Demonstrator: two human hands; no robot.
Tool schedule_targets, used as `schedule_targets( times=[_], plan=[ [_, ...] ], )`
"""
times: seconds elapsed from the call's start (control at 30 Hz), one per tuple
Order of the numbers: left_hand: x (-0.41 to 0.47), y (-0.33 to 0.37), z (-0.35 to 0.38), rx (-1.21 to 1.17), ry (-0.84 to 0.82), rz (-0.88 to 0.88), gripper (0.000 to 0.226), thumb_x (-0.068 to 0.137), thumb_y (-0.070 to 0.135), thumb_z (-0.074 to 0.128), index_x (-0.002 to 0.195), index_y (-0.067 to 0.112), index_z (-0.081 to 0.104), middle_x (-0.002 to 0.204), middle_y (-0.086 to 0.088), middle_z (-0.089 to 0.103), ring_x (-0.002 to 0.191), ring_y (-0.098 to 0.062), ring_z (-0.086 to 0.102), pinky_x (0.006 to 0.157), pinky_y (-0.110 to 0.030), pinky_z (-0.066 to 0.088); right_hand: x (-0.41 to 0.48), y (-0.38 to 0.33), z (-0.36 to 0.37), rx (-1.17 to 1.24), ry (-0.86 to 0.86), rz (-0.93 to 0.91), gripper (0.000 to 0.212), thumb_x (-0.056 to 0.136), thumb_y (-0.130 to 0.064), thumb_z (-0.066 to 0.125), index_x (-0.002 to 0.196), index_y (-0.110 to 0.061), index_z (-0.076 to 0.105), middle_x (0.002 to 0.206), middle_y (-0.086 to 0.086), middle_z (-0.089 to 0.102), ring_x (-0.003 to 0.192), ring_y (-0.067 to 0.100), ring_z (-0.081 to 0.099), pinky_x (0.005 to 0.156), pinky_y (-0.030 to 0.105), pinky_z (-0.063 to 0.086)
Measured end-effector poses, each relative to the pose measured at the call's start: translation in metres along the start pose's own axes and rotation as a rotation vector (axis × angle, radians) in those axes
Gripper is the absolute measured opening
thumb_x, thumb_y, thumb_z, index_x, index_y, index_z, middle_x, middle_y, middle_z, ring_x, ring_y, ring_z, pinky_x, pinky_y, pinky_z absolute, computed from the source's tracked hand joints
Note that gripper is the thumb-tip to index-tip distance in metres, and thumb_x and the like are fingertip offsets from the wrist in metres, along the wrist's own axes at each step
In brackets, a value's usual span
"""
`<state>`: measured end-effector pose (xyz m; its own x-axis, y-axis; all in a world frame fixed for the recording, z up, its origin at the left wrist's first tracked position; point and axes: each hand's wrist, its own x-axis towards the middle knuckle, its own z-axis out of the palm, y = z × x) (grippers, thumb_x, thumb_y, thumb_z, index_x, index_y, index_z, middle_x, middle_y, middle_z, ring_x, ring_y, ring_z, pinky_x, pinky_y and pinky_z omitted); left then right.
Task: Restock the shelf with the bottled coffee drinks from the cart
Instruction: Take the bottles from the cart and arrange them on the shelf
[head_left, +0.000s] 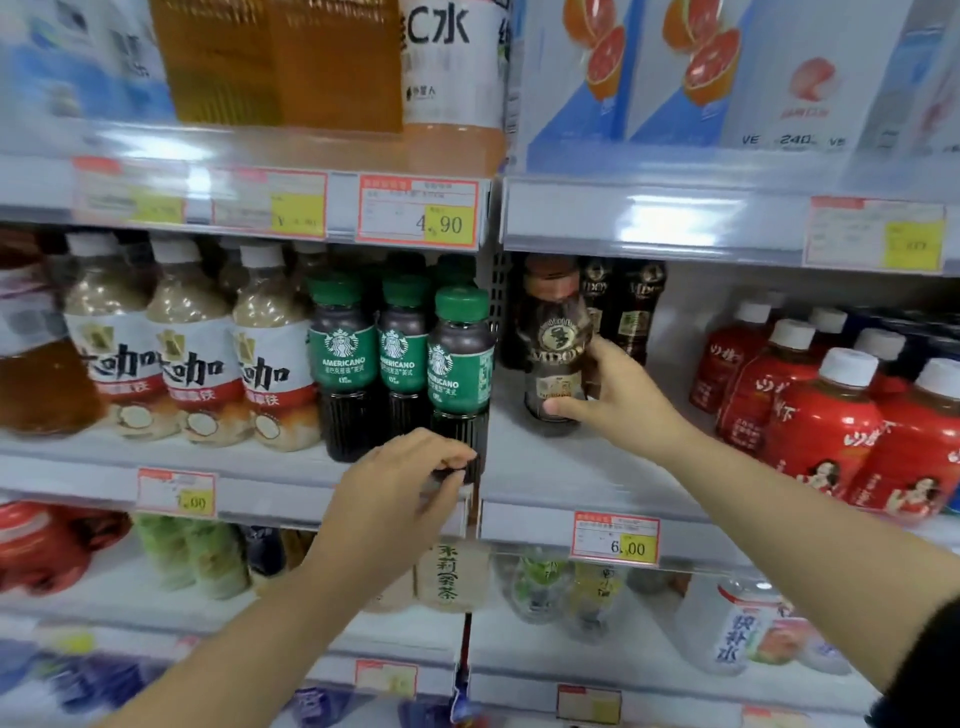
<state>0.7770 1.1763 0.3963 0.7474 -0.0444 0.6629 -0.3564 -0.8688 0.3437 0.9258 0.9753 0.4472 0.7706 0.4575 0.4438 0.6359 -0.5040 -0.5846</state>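
My left hand (410, 486) grips the base of a green-capped Americano coffee bottle (460, 364) that stands at the front right end of the left shelf bay (171, 460). Two matching Americano bottles (363, 358) stand just to its left. My right hand (615, 392) holds a brown coffee bottle (557, 338) upright on the right shelf bay (582, 478), thumb across its lower part. Two dark brown bottles of similar kind (626, 306) stand behind it.
White-capped latte bottles (192, 358) fill the left bay's left side. Red-labelled tea bottles (831, 415) crowd the right bay's right side. Bare shelf lies in front of the brown bottle. Price tags (615, 540) line the shelf edges; more drinks stand above and below.
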Motion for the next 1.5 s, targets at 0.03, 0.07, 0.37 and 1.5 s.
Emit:
schedule_targets(
  times=[0.03, 0.07, 0.37, 1.5],
  plan=[
    [-0.003, -0.005, 0.0, 0.023, -0.014, 0.001, 0.025, 0.086, 0.033, 0.047, 0.102, 0.025, 0.065, 0.095, 0.016, 0.063, 0.084, -0.001, 0.059, 0.072, -0.028, 0.054, 0.011, 0.005, 0.006, 0.031, 0.002, 0.026, 0.063, 0.072, -0.021, 0.08, 0.125, -0.01, 0.048, 0.122, 0.006, 0.059, 0.112, 0.02, 0.057, 0.099, 0.036, 0.045],
    [-0.005, -0.01, 0.0, 0.035, -0.022, -0.005, 0.03, 0.085, 0.036, 0.043, 0.101, 0.025, 0.066, 0.095, 0.016, 0.063, 0.082, -0.002, 0.059, 0.071, -0.029, 0.055, 0.021, 0.008, 0.01, 0.075, -0.003, 0.057, 0.061, 0.073, -0.02, 0.079, 0.125, -0.01, 0.048, 0.122, 0.006, 0.06, 0.112, 0.021, 0.058, 0.099, 0.038, 0.045],
    [-0.006, -0.034, 0.008, 0.041, -0.01, 0.021, 0.027, 0.085, 0.033, 0.047, 0.101, 0.025, 0.067, 0.098, 0.016, 0.059, 0.085, 0.014, 0.041, 0.077, -0.022, 0.046, 0.081, 0.029, 0.042, 0.295, 0.092, 0.261, 0.062, 0.078, -0.011, 0.074, 0.131, -0.007, 0.042, 0.122, 0.008, 0.059, 0.105, 0.021, 0.058, 0.094, 0.034, 0.047],
    [-0.008, -0.045, 0.018, -0.085, 0.044, 0.082, 0.018, 0.088, 0.032, 0.049, 0.102, 0.03, 0.059, 0.1, 0.02, 0.053, 0.083, -0.001, 0.058, 0.074, -0.036, 0.055, 0.096, 0.111, 0.012, 0.015, 0.443, 0.52, 0.048, 0.082, -0.011, 0.063, 0.126, -0.002, 0.048, 0.12, 0.018, 0.062, 0.112, 0.035, 0.057, 0.087, 0.035, 0.046]
  ],
)
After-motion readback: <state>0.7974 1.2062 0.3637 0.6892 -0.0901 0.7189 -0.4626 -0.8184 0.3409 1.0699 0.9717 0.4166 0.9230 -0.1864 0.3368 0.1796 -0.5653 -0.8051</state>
